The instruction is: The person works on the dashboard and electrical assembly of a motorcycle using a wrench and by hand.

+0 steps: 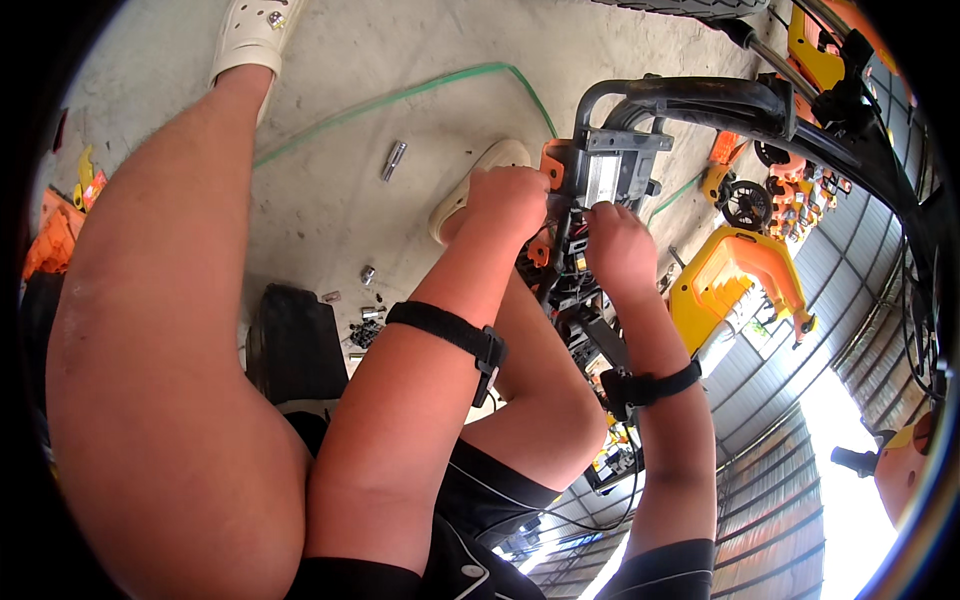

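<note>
Bare knees and black shorts nearest, black straps on both forearms; left hand curled against the orange-and-black machine propped between the legs, fingers bent onto its housing, whether clamped cannot tell; right hand just beside it, fingers tucked into the dark inner parts, grip hidden; loose socket and small fasteners scattered on the floor to the left; judged mid-disassembly, several screws out, housing not yet apart.
</note>
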Available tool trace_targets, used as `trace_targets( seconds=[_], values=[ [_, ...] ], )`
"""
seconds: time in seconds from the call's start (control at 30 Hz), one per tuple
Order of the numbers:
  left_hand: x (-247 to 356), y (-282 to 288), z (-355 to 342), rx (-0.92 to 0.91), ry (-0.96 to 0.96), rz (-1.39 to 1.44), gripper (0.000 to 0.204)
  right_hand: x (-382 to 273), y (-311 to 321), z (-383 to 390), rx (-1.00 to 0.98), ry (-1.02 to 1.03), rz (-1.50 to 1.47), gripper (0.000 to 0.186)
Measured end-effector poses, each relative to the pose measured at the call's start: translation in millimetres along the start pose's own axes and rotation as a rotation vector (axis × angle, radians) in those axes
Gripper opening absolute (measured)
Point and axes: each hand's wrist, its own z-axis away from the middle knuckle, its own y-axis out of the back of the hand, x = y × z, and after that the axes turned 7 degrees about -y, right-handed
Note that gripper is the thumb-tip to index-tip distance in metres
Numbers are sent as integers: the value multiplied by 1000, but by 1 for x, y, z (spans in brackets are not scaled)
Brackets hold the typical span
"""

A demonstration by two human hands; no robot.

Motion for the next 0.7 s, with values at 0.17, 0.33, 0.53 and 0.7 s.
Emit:
trace_targets(
  seconds=[0.17, 0.33, 0.53, 0.7],
  values=[
    [-1, -7, 8, 69, -25, -12, 13, -4, 9, -22, -383, -190, -236, 32],
    [6, -14, 16, 91, 57, 13, 15, -1, 8, -37, -532, -246, -74, 32],
    [13, 1, 19, -125, 274, 41, 21, -35, 21, -22, -362, -220, 302, 17],
    [7, -11, 20, -146, 211, 34, 22, -21, 12, -10, -134, 175, 519, 7]
  ],
)
